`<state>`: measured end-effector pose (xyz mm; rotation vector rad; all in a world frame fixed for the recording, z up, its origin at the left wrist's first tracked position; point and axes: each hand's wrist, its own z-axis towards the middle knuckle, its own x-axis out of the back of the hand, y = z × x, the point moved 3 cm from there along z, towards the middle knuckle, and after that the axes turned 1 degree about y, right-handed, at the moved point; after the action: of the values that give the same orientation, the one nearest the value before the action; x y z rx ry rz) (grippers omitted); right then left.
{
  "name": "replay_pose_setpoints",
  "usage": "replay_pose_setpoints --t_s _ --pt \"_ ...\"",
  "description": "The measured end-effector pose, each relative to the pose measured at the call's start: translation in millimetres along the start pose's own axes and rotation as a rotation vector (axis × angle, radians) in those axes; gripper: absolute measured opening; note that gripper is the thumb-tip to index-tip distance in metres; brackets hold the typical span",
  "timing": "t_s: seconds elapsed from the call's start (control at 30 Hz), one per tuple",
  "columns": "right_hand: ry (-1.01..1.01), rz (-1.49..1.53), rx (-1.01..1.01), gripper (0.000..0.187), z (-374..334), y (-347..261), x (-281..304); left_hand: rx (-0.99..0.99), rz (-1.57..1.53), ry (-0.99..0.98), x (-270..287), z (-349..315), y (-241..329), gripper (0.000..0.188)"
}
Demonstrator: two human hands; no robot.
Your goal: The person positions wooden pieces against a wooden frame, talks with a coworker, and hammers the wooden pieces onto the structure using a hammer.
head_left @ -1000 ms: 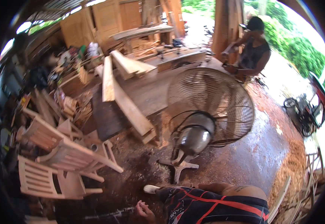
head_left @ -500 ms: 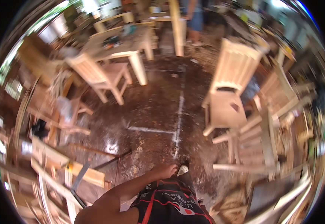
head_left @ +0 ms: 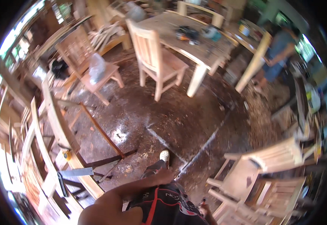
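Far left: small yellow item [head_left: 67,155] on long plank [head_left: 51,101]; flat grey metal blade [head_left: 77,172] just below. Next, chair [head_left: 74,50] with clear plastic bag [head_left: 96,68] on seat. Then second chair [head_left: 147,47], back toward camera, beside tabletop [head_left: 168,21]. Left hand [head_left: 165,176] before dark shirt [head_left: 167,202], blurred; cannot tell if wide or narrow. Right hand [head_left: 206,208] low, beside shirt, small dark item [head_left: 202,202] at fingers; grip unclear. Further right: pale chair [head_left: 242,176], tilted; another person [head_left: 280,48] near leaning post [head_left: 254,62].
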<state>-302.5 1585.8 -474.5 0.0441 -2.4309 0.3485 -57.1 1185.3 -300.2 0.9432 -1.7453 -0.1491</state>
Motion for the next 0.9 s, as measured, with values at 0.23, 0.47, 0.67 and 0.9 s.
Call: replay_pose_setpoints --t_s 0.23,0.47,0.67,0.9 --pt "-0.147 -0.245 0.260 0.039 110.7 -230.4 26.1 0.458 -0.050 0.099 142.2 28.6 -208.2 0.033" --pt "-0.190 -0.299 0.427 0.040 194.2 -478.2 33.4 0.403 0.029 0.247 162.2 22.8 -362.4 0.032" --pt "-0.227 -0.400 0.468 0.041 256.7 -637.0 44.2 0.996 -0.065 -0.094 147.0 31.6 -393.8 0.035" --pt "-0.285 -0.572 0.511 0.042 311.7 -808.6 75.3 1.314 -0.876 -0.069 119.4 19.5 -372.5 0.040"
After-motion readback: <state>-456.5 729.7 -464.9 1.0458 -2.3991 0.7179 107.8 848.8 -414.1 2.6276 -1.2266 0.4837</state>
